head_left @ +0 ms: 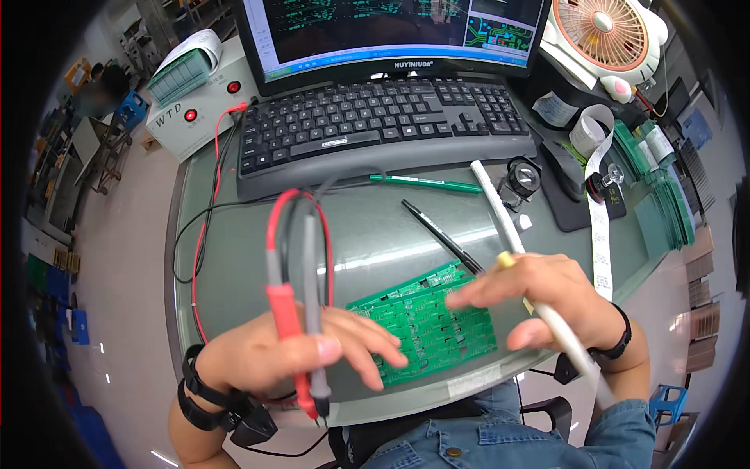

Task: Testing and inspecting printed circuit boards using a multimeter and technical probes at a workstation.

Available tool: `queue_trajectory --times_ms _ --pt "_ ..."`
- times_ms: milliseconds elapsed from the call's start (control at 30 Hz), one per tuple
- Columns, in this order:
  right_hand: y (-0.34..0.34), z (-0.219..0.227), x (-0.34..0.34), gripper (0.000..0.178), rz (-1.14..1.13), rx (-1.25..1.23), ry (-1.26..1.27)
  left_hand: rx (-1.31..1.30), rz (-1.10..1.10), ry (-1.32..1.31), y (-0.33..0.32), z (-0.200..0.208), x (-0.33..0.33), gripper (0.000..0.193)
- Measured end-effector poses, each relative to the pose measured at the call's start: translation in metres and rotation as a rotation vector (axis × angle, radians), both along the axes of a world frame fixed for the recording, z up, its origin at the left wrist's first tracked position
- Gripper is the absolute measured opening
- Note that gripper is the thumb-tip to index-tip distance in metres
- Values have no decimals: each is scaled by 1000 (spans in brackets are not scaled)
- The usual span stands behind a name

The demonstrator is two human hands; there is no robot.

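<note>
Holding two probes [283, 313], one red

My left hand [269, 356] grips a red probe [284, 316] and a grey probe [312, 293], tips down by the table's [367, 246] near edge. My right hand [558, 293] holds a white rod [568, 341], its forefinger over a green board [426, 328] close to that edge. Beyond the board lie a marker [439, 233] and green pen [426, 184]; a keyboard [383, 125] sits toward the far edge.
</note>
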State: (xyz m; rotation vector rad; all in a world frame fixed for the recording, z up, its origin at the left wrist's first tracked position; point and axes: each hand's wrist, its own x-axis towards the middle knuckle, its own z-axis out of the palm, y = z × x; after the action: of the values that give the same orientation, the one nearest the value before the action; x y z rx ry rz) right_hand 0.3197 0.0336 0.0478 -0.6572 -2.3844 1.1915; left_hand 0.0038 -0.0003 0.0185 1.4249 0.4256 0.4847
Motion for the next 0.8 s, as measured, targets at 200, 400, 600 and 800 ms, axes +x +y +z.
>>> queue_trajectory --times_ms 200,400,600,800 --pt "16 -25 -33 27 192 -21 170 163 -149 54 -6 -19 6 33" --pt "16 -48 -37 15 123 -238 175 329 -244 200 -3 -14 6 35" --pt "21 -58 -44 17 128 -128 191 235 -221 160 -3 -18 4 37" --pt "15 -52 -44 14 32 -296 87 145 -265 148 -3 -20 1 41"
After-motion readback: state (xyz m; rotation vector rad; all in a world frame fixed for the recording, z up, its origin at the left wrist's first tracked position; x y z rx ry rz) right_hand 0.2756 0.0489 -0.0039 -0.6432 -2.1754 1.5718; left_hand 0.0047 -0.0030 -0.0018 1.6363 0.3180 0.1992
